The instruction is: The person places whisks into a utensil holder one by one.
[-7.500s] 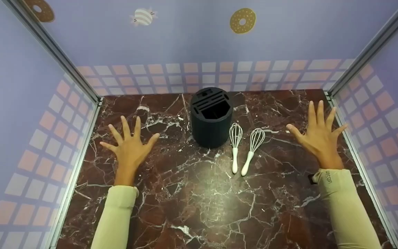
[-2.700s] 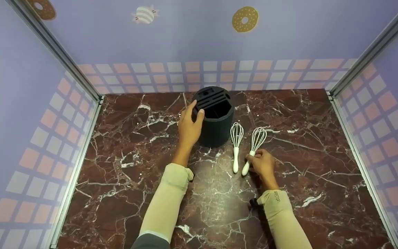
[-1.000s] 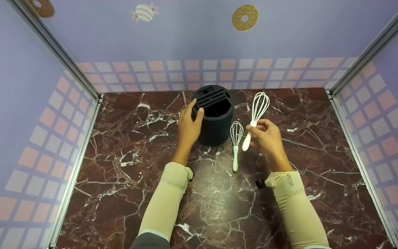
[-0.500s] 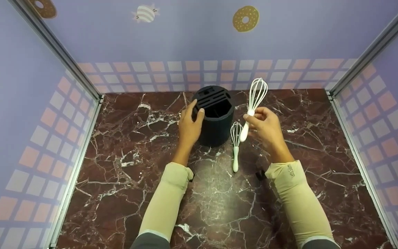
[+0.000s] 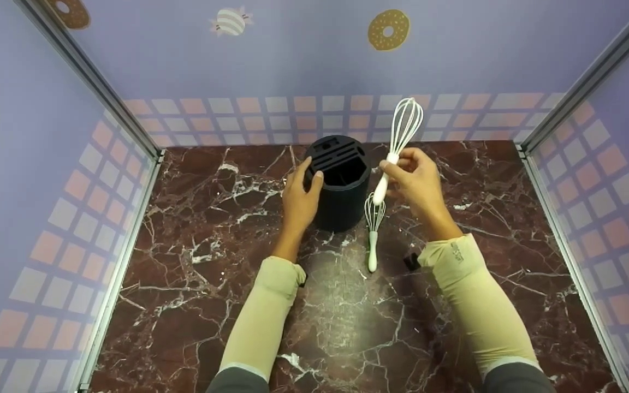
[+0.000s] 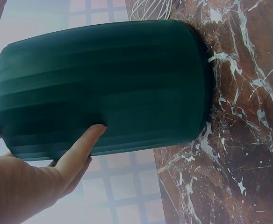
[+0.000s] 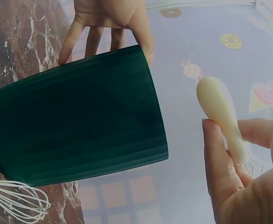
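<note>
A dark, ribbed, round utensil holder (image 5: 339, 207) stands upright, its slotted top facing up. My left hand (image 5: 299, 204) rests against its left side with fingers spread and fairly straight, the thumb near the front rim. In my right hand (image 5: 421, 180), thumb and fingers pinch a white whisk (image 5: 404, 128) where handle meets wires. This whisk is raised right of the holder, wires up and handle slanting down. A second white whisk (image 5: 373, 251) lies on the table below it, wires toward the back wall. In the right wrist view the held whisk's handle (image 7: 216, 100) shows beside the holder (image 7: 85, 121).
The table (image 5: 200, 327) is dark red marbled stone. A patterned back wall (image 5: 271, 65) and two side walls enclose it, with metal strips along the edges. A black wrist strap (image 5: 411, 262) shows by the right sleeve.
Both hands have come in from the sides, the left to the holder. The right has lifted one whisk off the table, raising it higher and slightly left over the last second.
</note>
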The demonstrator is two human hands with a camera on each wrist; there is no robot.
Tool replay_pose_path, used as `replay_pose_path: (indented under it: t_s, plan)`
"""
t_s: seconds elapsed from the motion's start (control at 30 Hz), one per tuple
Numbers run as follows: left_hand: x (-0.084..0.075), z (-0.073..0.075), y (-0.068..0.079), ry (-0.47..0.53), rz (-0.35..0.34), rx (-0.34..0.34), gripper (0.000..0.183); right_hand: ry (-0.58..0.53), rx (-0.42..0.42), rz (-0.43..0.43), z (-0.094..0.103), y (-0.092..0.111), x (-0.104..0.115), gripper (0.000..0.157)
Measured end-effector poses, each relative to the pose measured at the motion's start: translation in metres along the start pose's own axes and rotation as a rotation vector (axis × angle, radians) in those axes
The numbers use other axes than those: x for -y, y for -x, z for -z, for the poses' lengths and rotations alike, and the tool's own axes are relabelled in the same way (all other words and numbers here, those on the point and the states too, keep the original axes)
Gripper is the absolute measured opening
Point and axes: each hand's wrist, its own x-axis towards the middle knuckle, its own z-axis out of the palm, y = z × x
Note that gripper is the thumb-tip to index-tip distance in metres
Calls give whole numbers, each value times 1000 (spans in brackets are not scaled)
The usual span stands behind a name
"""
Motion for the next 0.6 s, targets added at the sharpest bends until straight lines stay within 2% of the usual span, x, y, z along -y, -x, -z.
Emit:
replay_pose_path:
  t_s: [0.4, 0.6]
  plan:
    - [-2, 1, 0, -7, -10, 2, 52, 16, -41, 108, -14, -17, 13, 36]
    - [-2, 2, 1, 15, 9, 20, 53, 16, -45, 143, -24, -23, 15, 38]
